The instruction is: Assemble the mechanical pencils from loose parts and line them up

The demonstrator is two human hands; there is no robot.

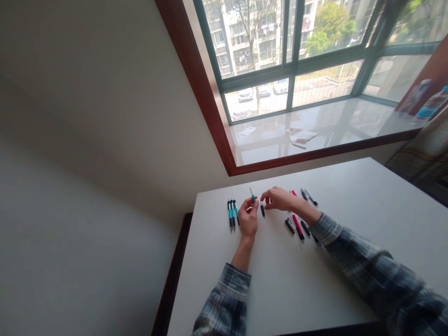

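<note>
My left hand [248, 217] pinches a teal pen part [253, 198] with a thin tip pointing up. To its right, my right hand [278, 199] hovers with bent fingers over a short black pen part [262, 209] on the white table; whether its fingertips hold anything is too small to tell. Several teal and black pens [230, 214] lie side by side left of my left hand. Beyond and below my right wrist are a red and black pen part [297, 227], a black cap [290, 226] and other black and clear pen pieces.
The white table [273, 275] meets a wall on the left and a red-brown window frame [224, 158] at the back. On the sill lies a crumpled cloth [301, 137]. Plastic bottles [432, 103] stand at the far right, above a draped fabric [420, 154].
</note>
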